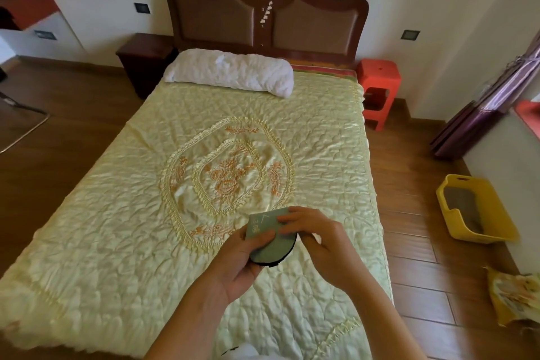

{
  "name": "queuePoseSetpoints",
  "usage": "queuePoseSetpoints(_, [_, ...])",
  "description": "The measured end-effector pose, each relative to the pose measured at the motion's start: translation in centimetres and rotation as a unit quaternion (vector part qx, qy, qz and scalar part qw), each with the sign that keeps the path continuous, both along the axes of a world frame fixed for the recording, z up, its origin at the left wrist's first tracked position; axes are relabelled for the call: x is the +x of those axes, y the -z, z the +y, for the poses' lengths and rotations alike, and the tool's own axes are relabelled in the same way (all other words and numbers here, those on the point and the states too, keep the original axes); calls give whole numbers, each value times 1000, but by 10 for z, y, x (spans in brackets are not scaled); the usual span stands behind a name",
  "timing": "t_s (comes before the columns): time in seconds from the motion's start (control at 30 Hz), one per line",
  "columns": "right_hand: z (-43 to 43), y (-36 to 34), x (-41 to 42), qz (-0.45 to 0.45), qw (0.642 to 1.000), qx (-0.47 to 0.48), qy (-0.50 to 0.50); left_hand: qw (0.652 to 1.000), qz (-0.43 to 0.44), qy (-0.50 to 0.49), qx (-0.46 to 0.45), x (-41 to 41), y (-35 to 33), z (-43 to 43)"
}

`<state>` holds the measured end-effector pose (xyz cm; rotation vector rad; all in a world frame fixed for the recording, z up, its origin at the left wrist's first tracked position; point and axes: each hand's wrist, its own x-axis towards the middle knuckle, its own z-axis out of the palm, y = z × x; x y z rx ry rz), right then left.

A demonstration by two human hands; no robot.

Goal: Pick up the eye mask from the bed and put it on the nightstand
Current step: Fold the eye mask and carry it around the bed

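A grey-green eye mask [270,238] with a black edge is folded and held above the near part of the bed [146,213]. My left hand [242,260] grips it from below and the left. My right hand [318,245] pinches its top right side. The dark wooden nightstand [143,58] stands at the far left of the headboard, well away from both hands. Its top shows nothing on it.
A white pillow [230,71] lies at the head of the bed. A red plastic stool [378,90] stands at the bed's far right. A yellow basket [473,210] and a patterned cloth [514,298] lie on the wooden floor to the right.
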<state>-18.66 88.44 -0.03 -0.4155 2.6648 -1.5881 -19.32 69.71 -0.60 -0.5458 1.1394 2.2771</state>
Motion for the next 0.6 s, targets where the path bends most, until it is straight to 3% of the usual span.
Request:
queuePoseSetpoints(0.13, [-3,-6,8,-95,977,-140,130,998,8,-44,-44,6,0,-8])
queuePoseSetpoints(0.27, [-19,3,20,-244,925,-240,165,995,31,-40,-90,13,-1,-16])
queuePoseSetpoints(0.37, [-34,9,28,-300,903,-264,159,992,47,-43,-107,21,1,-21])
queuePoseSetpoints(0.6, [-72,12,36,-337,895,-261,135,988,54,-79,-120,38,12,-48])
